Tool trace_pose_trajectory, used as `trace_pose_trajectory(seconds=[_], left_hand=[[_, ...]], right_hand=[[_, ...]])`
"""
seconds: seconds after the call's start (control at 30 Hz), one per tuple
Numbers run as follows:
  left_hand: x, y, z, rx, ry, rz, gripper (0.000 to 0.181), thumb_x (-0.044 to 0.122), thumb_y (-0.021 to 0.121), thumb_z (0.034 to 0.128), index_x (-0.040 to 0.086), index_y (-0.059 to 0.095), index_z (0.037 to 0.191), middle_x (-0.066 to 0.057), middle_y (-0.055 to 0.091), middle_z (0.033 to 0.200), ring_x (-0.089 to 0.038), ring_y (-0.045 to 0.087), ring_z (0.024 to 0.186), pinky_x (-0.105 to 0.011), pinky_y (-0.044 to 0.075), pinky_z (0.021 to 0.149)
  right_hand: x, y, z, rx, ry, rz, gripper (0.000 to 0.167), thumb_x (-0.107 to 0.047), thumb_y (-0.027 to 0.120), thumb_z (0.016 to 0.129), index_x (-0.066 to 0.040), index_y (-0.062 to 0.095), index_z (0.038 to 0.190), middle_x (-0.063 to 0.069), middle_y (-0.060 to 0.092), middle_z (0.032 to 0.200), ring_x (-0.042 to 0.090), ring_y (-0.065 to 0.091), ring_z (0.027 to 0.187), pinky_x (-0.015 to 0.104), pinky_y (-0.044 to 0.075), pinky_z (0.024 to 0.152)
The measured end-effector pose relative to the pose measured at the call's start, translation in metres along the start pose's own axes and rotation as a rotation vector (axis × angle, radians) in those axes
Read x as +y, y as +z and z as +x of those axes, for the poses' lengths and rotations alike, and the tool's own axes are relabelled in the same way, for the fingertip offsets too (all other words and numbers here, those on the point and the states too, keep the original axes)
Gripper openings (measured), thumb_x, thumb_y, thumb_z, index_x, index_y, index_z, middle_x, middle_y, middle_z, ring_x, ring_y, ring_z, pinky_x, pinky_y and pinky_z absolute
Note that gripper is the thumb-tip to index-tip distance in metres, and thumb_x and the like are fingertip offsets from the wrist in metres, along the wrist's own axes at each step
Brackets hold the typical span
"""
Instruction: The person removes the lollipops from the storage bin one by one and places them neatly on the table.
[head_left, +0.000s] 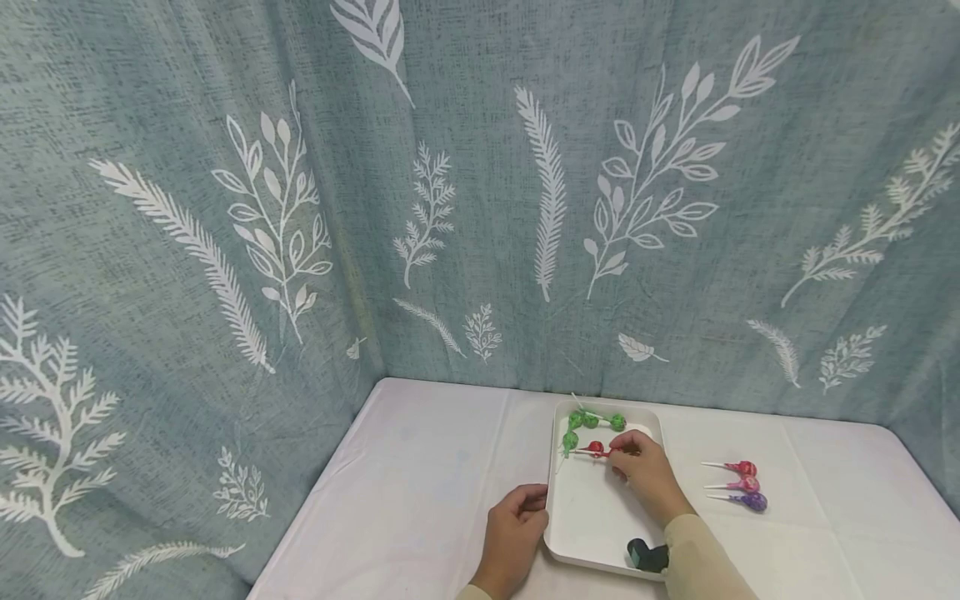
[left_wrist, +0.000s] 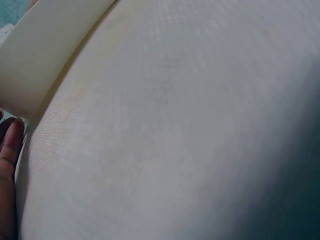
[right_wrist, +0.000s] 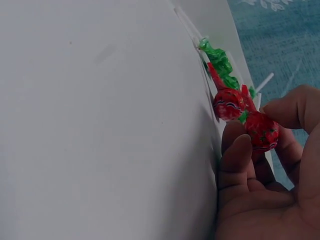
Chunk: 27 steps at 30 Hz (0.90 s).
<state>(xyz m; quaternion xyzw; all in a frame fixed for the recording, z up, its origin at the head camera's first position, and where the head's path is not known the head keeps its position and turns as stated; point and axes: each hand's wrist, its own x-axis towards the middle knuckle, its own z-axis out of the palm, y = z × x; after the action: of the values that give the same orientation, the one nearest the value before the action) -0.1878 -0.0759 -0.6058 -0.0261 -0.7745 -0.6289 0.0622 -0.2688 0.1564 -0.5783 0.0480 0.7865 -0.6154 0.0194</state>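
Note:
In the head view, a white tray (head_left: pixel 588 517) lies on the table. Over its far part my right hand (head_left: pixel 648 479) pinches a red-wrapped lollipop; in the right wrist view, thumb and fingers hold its round head (right_wrist: pixel 262 132). Another red lollipop (right_wrist: pixel 228 104) sits right beside it in the tray. Several green lollipops (head_left: pixel 591 420) lie around the tray's far left corner. My left hand (head_left: pixel 512 533) is at the tray's left side, its fingertips against the outer wall. The left wrist view shows only some of its fingers (left_wrist: pixel 11 145) near the tray wall (left_wrist: pixel 45 55).
To the right of the tray lie a red lollipop (head_left: pixel 742 468), a pink lollipop (head_left: pixel 746 484) and a purple lollipop (head_left: pixel 753 502), sticks pointing left. A dark device (head_left: pixel 643 555) shows at my right sleeve. A patterned blue-green curtain (head_left: pixel 480 208) hangs behind the white table (head_left: pixel 427 475).

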Motion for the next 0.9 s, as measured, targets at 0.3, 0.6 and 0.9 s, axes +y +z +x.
trace_pose_trajectory(seconds=[0.3, 0.6, 0.9], left_hand=[[0.001, 0.001, 0.001, -0.001, 0.010, -0.003, 0.033, 0.000, 0.065, 0.0890, 0.002, 0.076, 0.120, 0.001, 0.077, 0.103, -0.014, 0.074, 0.094, -0.025, 0.061, 0.083], [0.001, 0.001, 0.000, -0.005, 0.016, -0.032, 0.034, -0.002, 0.065, 0.0875, 0.000, 0.076, 0.120, -0.002, 0.077, 0.104, -0.016, 0.075, 0.092, -0.024, 0.060, 0.081], [-0.002, 0.001, 0.002, -0.006, 0.022, -0.026, 0.035, -0.003, 0.066, 0.0868, 0.001, 0.076, 0.120, -0.003, 0.077, 0.104, -0.018, 0.075, 0.092, -0.024, 0.060, 0.080]], right_hand=[[-0.002, 0.002, -0.001, -0.001, -0.025, 0.005, 0.015, -0.002, 0.067, 0.098, 0.001, 0.067, 0.112, 0.010, 0.064, 0.099, 0.022, 0.062, 0.083, 0.031, 0.054, 0.066], [-0.006, 0.000, 0.002, 0.003, 0.004, 0.072, 0.024, -0.004, 0.071, 0.098, 0.004, 0.068, 0.121, 0.015, 0.065, 0.112, 0.022, 0.065, 0.091, 0.029, 0.058, 0.073], [-0.014, -0.007, 0.002, -0.009, 0.014, 0.112, 0.030, -0.007, 0.068, 0.104, 0.006, 0.065, 0.130, 0.016, 0.068, 0.115, 0.022, 0.070, 0.099, 0.026, 0.059, 0.082]])
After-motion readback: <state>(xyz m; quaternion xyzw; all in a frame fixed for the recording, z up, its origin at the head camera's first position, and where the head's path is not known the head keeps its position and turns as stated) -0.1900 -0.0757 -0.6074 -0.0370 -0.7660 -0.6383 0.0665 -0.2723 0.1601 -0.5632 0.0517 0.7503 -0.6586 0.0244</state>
